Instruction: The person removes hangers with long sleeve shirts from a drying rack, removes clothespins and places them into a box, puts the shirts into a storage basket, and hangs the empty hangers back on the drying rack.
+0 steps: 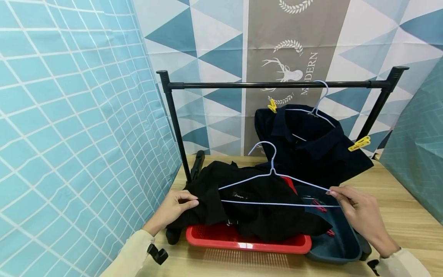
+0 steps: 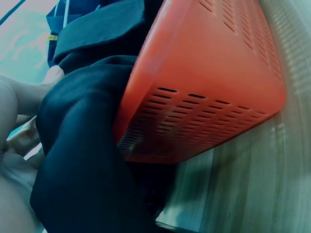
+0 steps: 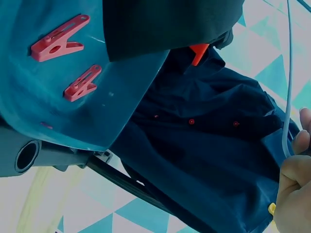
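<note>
**Black shirt [image 1: 256, 219] and lavender hanger [image 1: 272, 170] over a wood-grain tabletop [image 1: 408, 204]**

The left hand [image 1: 178, 208] pinches the shirt, which spreads rightward from it across a red perforated basket [image 1: 249, 246]. The right hand [image 1: 361, 211] pinches the hanger near its right corner; the hanger's left end lies inside the shirt.

Just left of the right hand, a dark blue tub [image 1: 333, 249] holds pink clothespins [image 3: 58, 41]. Beyond both hands, a black clothes rack [image 1: 277, 85] carries a navy shirt [image 1: 311, 165] with yellow clothespins [image 1: 360, 143]. White-gridded light-blue sheeting [image 1: 69, 115] rises left of the left hand; farther off, past both, hangs a triangle-patterned backdrop [image 1: 221, 57].
</note>
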Demonstrator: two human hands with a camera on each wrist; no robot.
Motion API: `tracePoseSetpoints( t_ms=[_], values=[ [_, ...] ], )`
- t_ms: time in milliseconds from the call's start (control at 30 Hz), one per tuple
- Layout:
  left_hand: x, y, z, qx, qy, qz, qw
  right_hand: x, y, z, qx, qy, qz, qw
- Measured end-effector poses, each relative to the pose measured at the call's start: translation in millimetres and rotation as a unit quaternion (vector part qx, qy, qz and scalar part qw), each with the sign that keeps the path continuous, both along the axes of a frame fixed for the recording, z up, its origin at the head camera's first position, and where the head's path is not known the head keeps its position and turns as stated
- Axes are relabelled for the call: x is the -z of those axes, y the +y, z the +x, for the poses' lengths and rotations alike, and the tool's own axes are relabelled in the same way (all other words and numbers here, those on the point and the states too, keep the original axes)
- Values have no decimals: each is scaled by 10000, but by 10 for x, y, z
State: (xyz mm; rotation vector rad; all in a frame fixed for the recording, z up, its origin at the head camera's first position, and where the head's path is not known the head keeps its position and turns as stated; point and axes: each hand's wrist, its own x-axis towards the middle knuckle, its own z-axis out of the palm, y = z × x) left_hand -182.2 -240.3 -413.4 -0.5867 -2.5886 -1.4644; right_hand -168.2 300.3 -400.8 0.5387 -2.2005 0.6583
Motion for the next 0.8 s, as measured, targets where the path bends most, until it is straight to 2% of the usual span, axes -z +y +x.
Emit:
tracePoseSetpoints(
  t_ms=[467, 800],
  values=[
    [91, -71, -7, -122, -332, -256, 9990, -27, 46, 13, 172, 12, -25, 9998],
    [147, -116, -17, -300, -257, -627, 9972, -41, 64, 2, 267, -107, -412, 9987]
  ],
)
